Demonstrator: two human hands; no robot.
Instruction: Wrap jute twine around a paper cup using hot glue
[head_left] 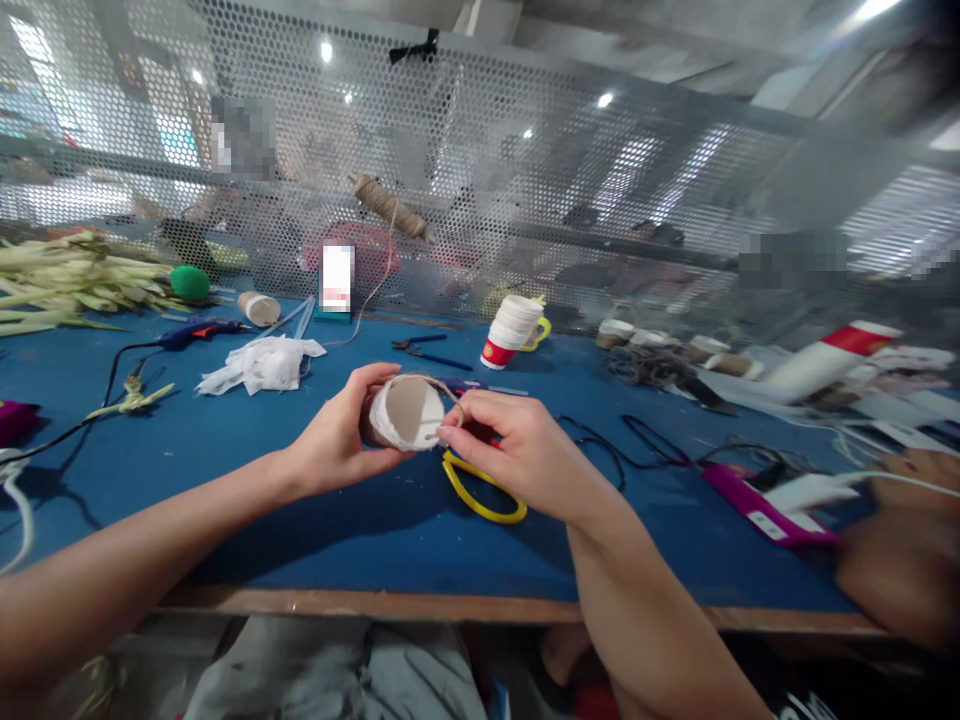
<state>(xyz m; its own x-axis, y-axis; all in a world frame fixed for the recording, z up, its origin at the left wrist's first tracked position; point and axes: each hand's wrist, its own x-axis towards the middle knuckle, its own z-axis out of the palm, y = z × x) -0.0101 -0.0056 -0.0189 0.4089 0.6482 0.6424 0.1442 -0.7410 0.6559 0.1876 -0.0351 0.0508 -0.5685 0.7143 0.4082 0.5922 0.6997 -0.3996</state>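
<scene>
My left hand point(337, 440) is wrapped round a paper cup point(405, 413) lying on its side, its white bottom facing me, held just above the blue table point(225, 480). My right hand point(517, 450) pinches brown twine point(439, 385) against the cup's rim; the twine loops over the cup's top. More twine runs from a spool point(390, 207) hung on the mesh screen down to the table. Yellow-handled scissors point(480, 495) lie on the table under my right hand.
A stack of paper cups point(510, 330), a blue glue gun point(199, 330), white cloth point(262, 365), pliers point(424, 350), green leaves point(67, 280) and a green ball point(189, 282) lie further back. Black cables and a pink tool point(757, 505) lie right. Another person's hand point(907, 540) rests at the right edge.
</scene>
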